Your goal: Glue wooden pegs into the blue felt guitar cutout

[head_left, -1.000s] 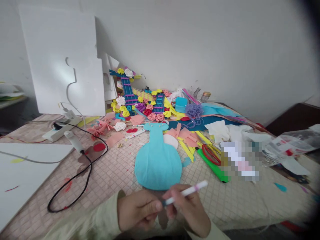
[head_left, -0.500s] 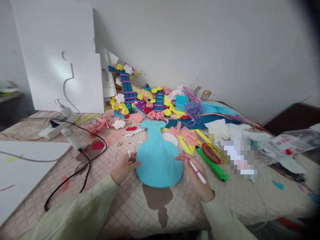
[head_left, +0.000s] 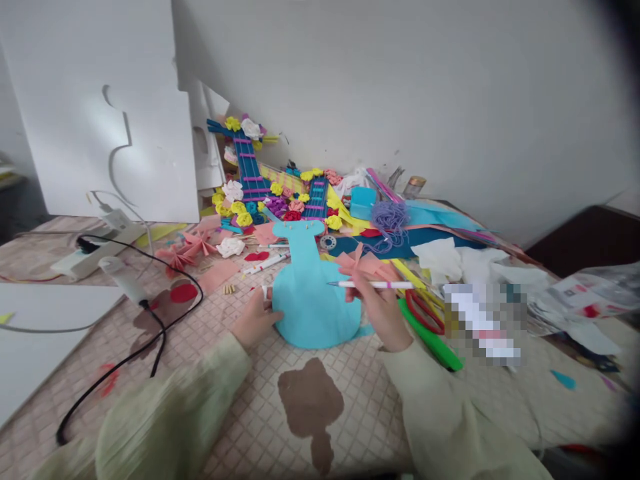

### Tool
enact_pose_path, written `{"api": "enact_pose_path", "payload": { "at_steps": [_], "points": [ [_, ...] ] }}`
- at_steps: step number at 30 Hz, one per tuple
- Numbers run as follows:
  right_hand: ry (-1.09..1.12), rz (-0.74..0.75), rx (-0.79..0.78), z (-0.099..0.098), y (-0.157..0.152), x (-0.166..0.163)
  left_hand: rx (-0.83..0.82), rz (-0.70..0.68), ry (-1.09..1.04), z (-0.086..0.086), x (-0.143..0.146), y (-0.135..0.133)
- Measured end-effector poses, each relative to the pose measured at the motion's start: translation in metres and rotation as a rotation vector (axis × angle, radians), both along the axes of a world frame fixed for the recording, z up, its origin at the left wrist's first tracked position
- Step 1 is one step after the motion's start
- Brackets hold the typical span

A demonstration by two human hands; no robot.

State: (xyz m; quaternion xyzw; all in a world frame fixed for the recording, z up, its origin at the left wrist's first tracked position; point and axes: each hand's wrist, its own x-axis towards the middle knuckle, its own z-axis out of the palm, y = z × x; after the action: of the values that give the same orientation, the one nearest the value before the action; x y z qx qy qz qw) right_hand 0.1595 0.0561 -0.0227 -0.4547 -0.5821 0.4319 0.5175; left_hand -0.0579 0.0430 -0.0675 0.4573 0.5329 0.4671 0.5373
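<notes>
A light-blue guitar-shaped cutout (head_left: 310,293) lies flat on the checked tablecloth (head_left: 240,413), its neck pointing away from me. My left hand (head_left: 255,319) rests against the cutout's left edge, fingers curled around a small white pen cap. My right hand (head_left: 377,307) sits at the cutout's right edge and grips a white pen (head_left: 373,285), held level with its tip pointing left over the blue shape.
A heap of paper flowers and blue guitar models (head_left: 270,193) sits at the back. Purple yarn (head_left: 389,219), red-handled scissors (head_left: 425,310) and a green strip (head_left: 430,337) lie to the right. A glue gun (head_left: 123,280), black cable and power strip (head_left: 93,243) are at left. White foam board (head_left: 100,113) leans on the wall.
Both hands moved forward from the near edge to the blue cutout. The pen was uncapped; the cap stays in my left hand. The pen now points left over the cutout.
</notes>
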Motion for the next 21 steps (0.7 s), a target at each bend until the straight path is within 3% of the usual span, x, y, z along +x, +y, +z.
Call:
{"api": "enact_pose_path", "payload": {
  "at_steps": [5, 12, 21],
  "points": [
    [0.044, 0.163, -0.085, -0.008, 0.002, -0.029, -0.004, -0.017, 0.030, -0.003, -0.007, -0.003],
    [-0.022, 0.169, -0.174, -0.031, -0.010, -0.033, -0.007, -0.033, 0.067, -0.007, -0.011, -0.007],
    [-0.176, 0.195, -0.169, -0.042, -0.015, -0.031, 0.035, -0.048, 0.096, -0.015, -0.010, -0.008]
  ]
}}
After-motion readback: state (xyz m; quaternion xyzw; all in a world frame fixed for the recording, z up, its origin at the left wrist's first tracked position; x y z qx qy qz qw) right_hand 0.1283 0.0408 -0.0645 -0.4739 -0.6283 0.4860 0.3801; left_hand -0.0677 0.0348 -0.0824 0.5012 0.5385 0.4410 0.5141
